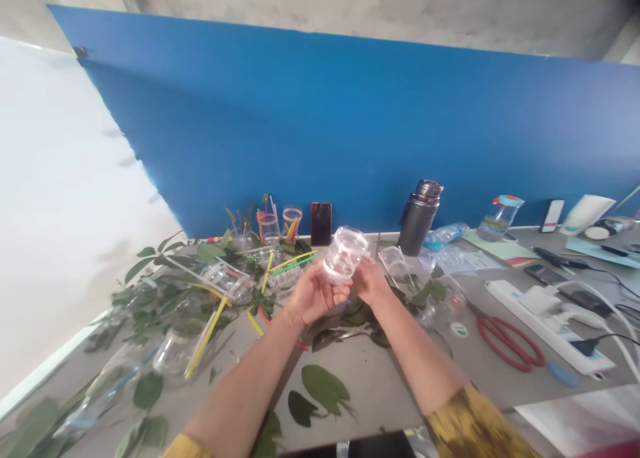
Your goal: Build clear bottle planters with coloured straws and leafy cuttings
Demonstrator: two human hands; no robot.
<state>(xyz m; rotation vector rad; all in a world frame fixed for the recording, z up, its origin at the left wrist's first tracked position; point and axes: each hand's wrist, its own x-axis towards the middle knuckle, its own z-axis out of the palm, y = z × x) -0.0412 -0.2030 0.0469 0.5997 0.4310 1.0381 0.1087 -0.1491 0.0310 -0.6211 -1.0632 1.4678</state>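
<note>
Both my hands are raised over the grey table (380,371), holding a small clear plastic jar (344,253) between them. My left hand (313,295) cups the jar from below and the left, fingers curled round it. My right hand (370,281) grips its right side. The jar is tilted, its open end facing away towards the blue wall. Green leaves (325,388) lie on the table beneath my forearms.
Leafy stems, clear jars and coloured straws (207,331) clutter the left. Cups with straws (291,223), a dark phone (321,223) and a metal flask (420,217) stand by the blue wall. Red scissors (507,341) and a white power strip (550,325) lie at right.
</note>
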